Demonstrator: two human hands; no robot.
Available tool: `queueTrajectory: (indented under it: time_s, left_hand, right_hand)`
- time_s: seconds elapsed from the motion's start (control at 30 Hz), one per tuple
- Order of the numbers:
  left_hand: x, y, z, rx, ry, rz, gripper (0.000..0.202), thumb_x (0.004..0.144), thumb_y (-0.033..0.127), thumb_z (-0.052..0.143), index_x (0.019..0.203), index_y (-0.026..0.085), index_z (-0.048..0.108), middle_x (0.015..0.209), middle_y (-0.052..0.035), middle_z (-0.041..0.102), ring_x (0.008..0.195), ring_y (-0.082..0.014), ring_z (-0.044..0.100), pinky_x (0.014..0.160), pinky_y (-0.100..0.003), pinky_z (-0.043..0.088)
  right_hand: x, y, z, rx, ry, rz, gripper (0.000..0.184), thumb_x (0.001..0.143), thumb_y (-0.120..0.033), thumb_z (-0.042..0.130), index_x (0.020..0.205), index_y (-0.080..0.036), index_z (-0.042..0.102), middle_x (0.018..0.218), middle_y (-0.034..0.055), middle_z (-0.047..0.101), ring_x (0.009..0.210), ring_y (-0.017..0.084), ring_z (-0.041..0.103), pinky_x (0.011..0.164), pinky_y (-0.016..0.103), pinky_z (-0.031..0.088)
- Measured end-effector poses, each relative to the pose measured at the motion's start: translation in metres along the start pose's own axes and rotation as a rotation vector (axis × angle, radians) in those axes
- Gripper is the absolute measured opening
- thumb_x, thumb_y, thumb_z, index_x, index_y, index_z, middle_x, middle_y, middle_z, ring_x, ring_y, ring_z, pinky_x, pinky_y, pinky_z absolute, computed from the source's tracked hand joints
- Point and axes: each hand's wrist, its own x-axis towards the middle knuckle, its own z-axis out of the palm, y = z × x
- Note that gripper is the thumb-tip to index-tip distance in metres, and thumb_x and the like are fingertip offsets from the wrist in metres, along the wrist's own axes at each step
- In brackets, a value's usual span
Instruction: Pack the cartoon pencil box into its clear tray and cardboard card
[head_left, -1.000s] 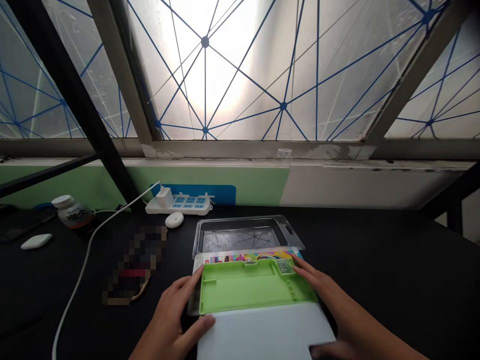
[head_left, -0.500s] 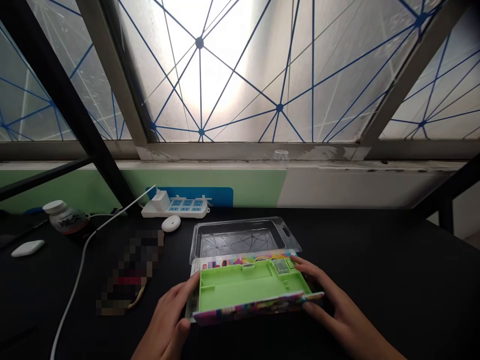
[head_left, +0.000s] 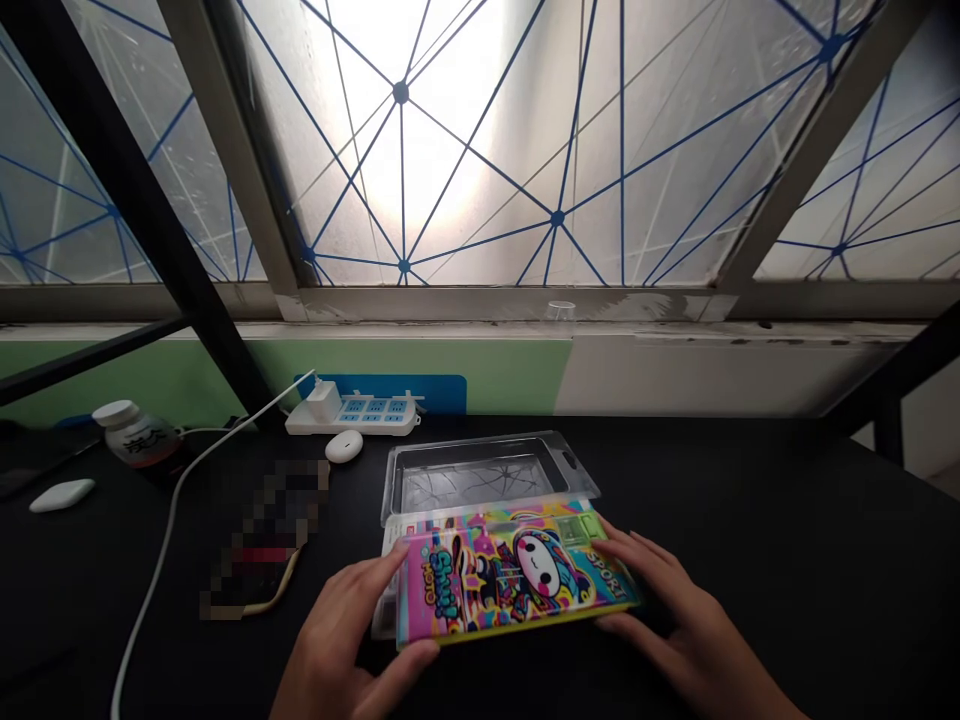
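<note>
1 bright box between left hand and right hand

Both forearms rise from the bottom of the view, with the palms turned inward to face each other. The left fingers are slightly spread along the box's left end, and the left thumb lies across its near edge. The right fingers are loosely spread against the right end, with the right thumb along the near corner. Neither hand makes a tight pinch; the bright box sits between the 2 sets of fingers, touching both.

Its glossy cover faces up, showing a cartoon figure and the word "SPORT". Its far edge overlaps a clear plastic tray, and a white card shows at its left end. Whether it rests on them cannot be told.

Farther along the black table are a power strip, a round white case, a capped bottle and a white cable.
</note>
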Motion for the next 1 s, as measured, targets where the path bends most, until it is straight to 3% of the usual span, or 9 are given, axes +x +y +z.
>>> queueTrajectory:
  time_s: [0.07, 0.17, 0.27, 0.37, 0.53, 0.7, 0.83, 0.93, 1.0]
  left_hand:
    - [0.016, 0.011, -0.003, -0.003, 0.042, -0.029, 0.050, 0.093, 0.044, 0.063, 0.140, 0.027, 0.054, 0.138, -0.0085, 0.063, 0.123, -0.0285, 0.062, 0.101, -0.036, 0.053]
    - [0.051, 0.022, -0.005, 0.011, -0.025, -0.111, 0.050, 0.097, 0.048, 0.054, 0.141, 0.024, 0.055, 0.143, -0.0110, 0.058, 0.133, -0.0322, 0.054, 0.106, -0.046, 0.048]
    - [0.084, 0.016, 0.004, 0.054, -0.085, -0.140, 0.061, 0.097, 0.051, 0.051, 0.147, 0.018, 0.048, 0.151, -0.0152, 0.049, 0.144, -0.0375, 0.038, 0.113, -0.056, 0.037]
    - [0.098, 0.001, 0.019, 0.098, -0.165, -0.207, 0.064, 0.099, 0.053, 0.046, 0.151, 0.017, 0.042, 0.156, -0.0162, 0.042, 0.151, -0.0394, 0.018, 0.114, -0.061, 0.030]
    - [0.087, -0.018, 0.038, 0.160, -0.258, -0.246, 0.065, 0.101, 0.054, 0.041, 0.155, 0.018, 0.036, 0.162, -0.0182, 0.029, 0.152, -0.0403, 0.012, 0.113, -0.060, 0.031]
    - [0.091, -0.010, 0.038, 0.300, -0.245, -0.224, 0.060, 0.102, 0.051, 0.038, 0.150, 0.015, 0.045, 0.162, -0.0196, 0.028, 0.151, -0.0407, 0.015, 0.112, -0.061, 0.031]
    - [0.108, 0.009, 0.036, 0.403, -0.206, -0.135, 0.055, 0.102, 0.050, 0.039, 0.144, 0.016, 0.053, 0.165, -0.0172, 0.020, 0.152, -0.0395, 0.011, 0.112, -0.062, 0.029]
    - [0.123, 0.021, 0.045, 0.375, -0.260, -0.087, 0.058, 0.103, 0.053, 0.035, 0.147, 0.018, 0.048, 0.164, -0.0158, 0.026, 0.152, -0.0369, 0.017, 0.111, -0.057, 0.034]
    - [0.129, 0.024, 0.055, 0.405, -0.286, -0.080, 0.059, 0.103, 0.052, 0.035, 0.149, 0.017, 0.046, 0.164, -0.0154, 0.027, 0.151, -0.0382, 0.020, 0.111, -0.058, 0.033]
  right_hand:
    - [0.013, -0.006, -0.009, 0.037, 0.027, -0.015, 0.047, 0.087, -0.042, 0.068, 0.133, -0.030, 0.061, 0.143, 0.0106, 0.060, 0.127, 0.034, 0.059, 0.099, 0.047, 0.056]
    - [0.048, -0.011, -0.016, 0.082, 0.069, -0.006, 0.047, 0.088, -0.046, 0.068, 0.130, -0.026, 0.062, 0.143, 0.0125, 0.059, 0.126, 0.034, 0.060, 0.099, 0.047, 0.055]
    - [0.087, -0.009, -0.011, 0.081, 0.065, -0.006, 0.048, 0.089, -0.049, 0.066, 0.129, -0.024, 0.062, 0.143, 0.0130, 0.059, 0.126, 0.034, 0.059, 0.101, 0.050, 0.052]
    - [0.108, -0.001, 0.003, 0.058, 0.002, -0.011, 0.047, 0.091, -0.048, 0.062, 0.130, -0.023, 0.060, 0.139, 0.0132, 0.062, 0.124, 0.032, 0.061, 0.100, 0.049, 0.052]
    - [0.107, 0.010, 0.021, -0.032, -0.064, -0.059, 0.045, 0.096, -0.049, 0.055, 0.132, -0.024, 0.061, 0.147, 0.0146, 0.055, 0.143, 0.035, 0.040, 0.108, 0.058, 0.041]
    - [0.102, 0.008, 0.022, -0.241, -0.098, -0.127, 0.042, 0.104, -0.044, 0.040, 0.137, -0.023, 0.056, 0.157, 0.0154, 0.042, 0.148, 0.033, 0.031, 0.110, 0.062, 0.034]
    - [0.096, -0.007, 0.016, -0.328, -0.042, -0.309, 0.035, 0.102, -0.037, 0.047, 0.130, -0.020, 0.060, 0.154, 0.0189, 0.045, 0.144, 0.035, 0.037, 0.112, 0.064, 0.027]
    - [0.087, -0.024, 0.013, -0.234, -0.094, -0.476, 0.029, 0.101, -0.033, 0.049, 0.123, -0.018, 0.063, 0.138, 0.0177, 0.060, 0.130, 0.031, 0.053, 0.106, 0.052, 0.040]
    - [0.079, -0.034, 0.014, -0.148, -0.185, -0.543, 0.028, 0.101, -0.033, 0.050, 0.119, -0.018, 0.064, 0.125, 0.0153, 0.066, 0.117, 0.026, 0.061, 0.098, 0.043, 0.047]
